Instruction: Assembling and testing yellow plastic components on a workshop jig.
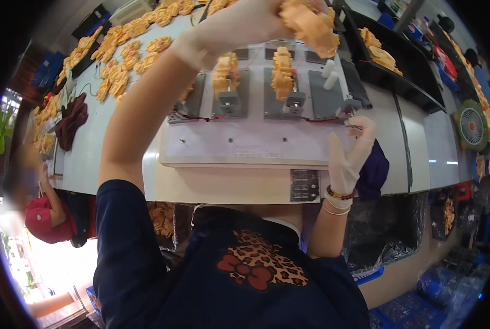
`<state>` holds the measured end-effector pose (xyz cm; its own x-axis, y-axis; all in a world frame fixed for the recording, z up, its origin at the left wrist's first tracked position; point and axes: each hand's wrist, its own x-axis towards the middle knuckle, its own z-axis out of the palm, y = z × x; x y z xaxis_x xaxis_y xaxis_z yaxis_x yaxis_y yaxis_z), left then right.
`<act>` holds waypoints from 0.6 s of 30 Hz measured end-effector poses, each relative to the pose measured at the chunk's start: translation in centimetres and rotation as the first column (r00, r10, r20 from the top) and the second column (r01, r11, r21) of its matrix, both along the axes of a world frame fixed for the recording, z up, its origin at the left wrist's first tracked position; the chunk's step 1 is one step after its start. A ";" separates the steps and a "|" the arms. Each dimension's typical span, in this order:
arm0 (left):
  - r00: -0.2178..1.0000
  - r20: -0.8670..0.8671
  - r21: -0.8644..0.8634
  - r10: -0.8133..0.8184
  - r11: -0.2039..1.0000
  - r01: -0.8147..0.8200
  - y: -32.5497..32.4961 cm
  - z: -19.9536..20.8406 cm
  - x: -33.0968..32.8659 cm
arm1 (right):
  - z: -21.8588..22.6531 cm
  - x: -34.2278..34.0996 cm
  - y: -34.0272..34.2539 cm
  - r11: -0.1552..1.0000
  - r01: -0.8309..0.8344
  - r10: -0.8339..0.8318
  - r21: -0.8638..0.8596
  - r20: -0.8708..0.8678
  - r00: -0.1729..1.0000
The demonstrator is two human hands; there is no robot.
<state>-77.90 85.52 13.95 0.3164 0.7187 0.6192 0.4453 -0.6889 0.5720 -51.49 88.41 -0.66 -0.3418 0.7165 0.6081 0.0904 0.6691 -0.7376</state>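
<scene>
My left hand [239, 24], in a white glove, is raised at the top of the view and grips a cluster of orange moulded parts [310, 27]. Below it a white board [245, 145] carries several grey fixture plates with clamps. Two plates hold orange parts [281, 71], and the right plate [327, 90] shows only bare white pegs [330, 74]. My right hand [349, 153], also gloved and with bead bracelets at the wrist, pinches the small clamp lever [355, 126] at that plate's front corner.
Many loose orange parts [119, 60] cover the table's left. A black tray [403, 82] with more parts sits at right, near a small fan [471, 126]. A dark cloth [72, 118] and a purple cloth [373, 172] lie nearby. Another person [42, 214] is at far left.
</scene>
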 end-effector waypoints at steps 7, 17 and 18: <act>0.896 -0.438 -0.238 0.069 0.953 -0.189 9.4 -4.4 1.7 | -0.2 0.3 0.1 1.000 -0.006 0.006 0.011 -0.002 1.000; 0.560 -0.805 0.026 0.194 0.956 -0.293 6.5 -5.0 4.8 | 0.4 -0.2 -0.2 0.997 -0.072 0.072 -0.014 -0.052 0.996; 0.450 -0.760 0.395 0.469 0.883 -0.253 5.3 -4.9 4.9 | 0.8 0.0 -0.8 1.000 0.008 -0.009 -0.015 -0.075 0.997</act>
